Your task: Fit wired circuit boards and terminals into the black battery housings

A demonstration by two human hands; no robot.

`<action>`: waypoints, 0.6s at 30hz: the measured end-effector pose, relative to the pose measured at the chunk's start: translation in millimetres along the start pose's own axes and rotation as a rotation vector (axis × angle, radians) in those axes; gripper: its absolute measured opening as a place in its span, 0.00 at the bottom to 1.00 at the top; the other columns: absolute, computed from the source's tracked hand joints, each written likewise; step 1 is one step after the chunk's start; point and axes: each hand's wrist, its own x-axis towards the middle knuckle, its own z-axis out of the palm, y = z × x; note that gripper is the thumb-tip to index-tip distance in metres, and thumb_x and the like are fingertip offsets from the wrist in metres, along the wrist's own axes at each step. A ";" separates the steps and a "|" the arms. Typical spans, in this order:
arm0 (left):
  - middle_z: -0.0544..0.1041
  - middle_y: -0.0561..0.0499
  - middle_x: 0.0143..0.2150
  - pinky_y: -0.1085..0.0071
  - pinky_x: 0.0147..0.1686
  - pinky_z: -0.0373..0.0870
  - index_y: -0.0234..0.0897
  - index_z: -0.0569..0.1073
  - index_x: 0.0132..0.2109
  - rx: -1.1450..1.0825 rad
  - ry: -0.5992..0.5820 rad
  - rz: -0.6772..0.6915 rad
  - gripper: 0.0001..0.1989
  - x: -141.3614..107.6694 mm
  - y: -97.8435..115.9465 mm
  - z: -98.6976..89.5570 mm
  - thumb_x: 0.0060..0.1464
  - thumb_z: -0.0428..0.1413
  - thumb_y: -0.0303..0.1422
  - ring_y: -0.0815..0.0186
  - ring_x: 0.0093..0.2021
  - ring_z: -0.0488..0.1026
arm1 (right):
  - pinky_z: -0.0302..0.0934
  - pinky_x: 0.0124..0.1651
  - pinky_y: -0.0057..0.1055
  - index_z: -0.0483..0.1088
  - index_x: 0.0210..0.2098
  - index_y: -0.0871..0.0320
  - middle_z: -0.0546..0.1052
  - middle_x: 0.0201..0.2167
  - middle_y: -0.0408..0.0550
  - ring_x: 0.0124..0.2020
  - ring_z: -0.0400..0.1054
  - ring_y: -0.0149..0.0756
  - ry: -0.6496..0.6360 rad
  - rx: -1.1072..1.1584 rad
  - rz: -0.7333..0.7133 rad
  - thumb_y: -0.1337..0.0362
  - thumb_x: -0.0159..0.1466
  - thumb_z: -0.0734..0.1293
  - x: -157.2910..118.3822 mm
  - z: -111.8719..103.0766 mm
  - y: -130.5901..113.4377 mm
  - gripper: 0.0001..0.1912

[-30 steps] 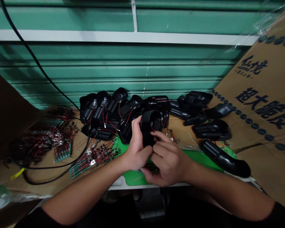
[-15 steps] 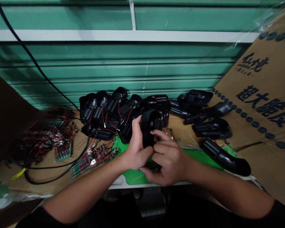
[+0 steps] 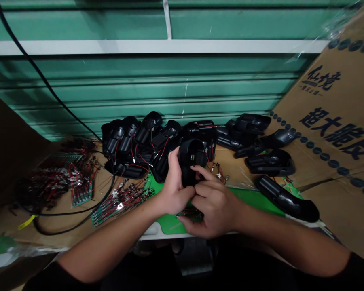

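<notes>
A small part (image 3: 192,157) is seen in the hollow of a black shell (image 3: 185,159), which is held between the fingers of the left hand (image 3: 174,190). The shell is touched by the curled right hand (image 3: 215,204); whether anything is pinched there cannot be told.

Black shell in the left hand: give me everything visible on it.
The black shell looks like moulded plastic, hollow, with a rounded, cup-like upper end open towards the camera. A small part shows inside, too dark to identify. The left hand grips it from the left; a fingertip of the right hand is at its right side, contact unclear. It is held roughly upright, in front of the heap of similar shells. Hands hide its lower end.
</notes>
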 end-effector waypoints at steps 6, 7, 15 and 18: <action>0.72 0.49 0.53 0.67 0.51 0.74 0.40 0.57 0.69 -0.194 0.086 -0.181 0.46 4.2 12.4 0.2 0.42 0.60 0.24 0.65 0.50 0.72 | 0.64 0.80 0.54 0.73 0.24 0.59 0.66 0.23 0.44 0.27 0.61 0.28 -0.024 0.056 -0.045 0.55 0.69 0.70 -0.5 -1.0 3.8 0.20; 0.74 0.51 0.51 0.68 0.49 0.74 0.40 0.59 0.67 -0.238 0.111 -0.219 0.44 5.5 14.6 0.2 0.41 0.61 0.24 0.66 0.47 0.73 | 0.64 0.80 0.53 0.72 0.24 0.59 0.65 0.22 0.44 0.27 0.60 0.28 -0.019 0.057 -0.068 0.56 0.69 0.70 0.7 -3.5 5.1 0.19; 0.82 0.52 0.44 0.66 0.39 0.77 0.41 0.65 0.61 -0.406 0.259 -0.369 0.31 14.9 16.7 5.0 0.51 0.65 0.38 0.63 0.38 0.80 | 0.74 0.72 0.50 0.67 0.23 0.60 0.68 0.23 0.41 0.26 0.59 0.24 0.173 0.084 0.075 0.73 0.68 0.69 14.4 -29.9 26.9 0.16; 0.82 0.53 0.42 0.64 0.37 0.79 0.42 0.64 0.60 -0.414 0.247 -0.394 0.32 17.1 15.0 6.3 0.51 0.65 0.39 0.62 0.36 0.81 | 0.75 0.71 0.44 0.69 0.25 0.61 0.68 0.23 0.40 0.25 0.58 0.22 0.206 0.145 0.169 0.75 0.69 0.68 13.8 -31.1 33.9 0.16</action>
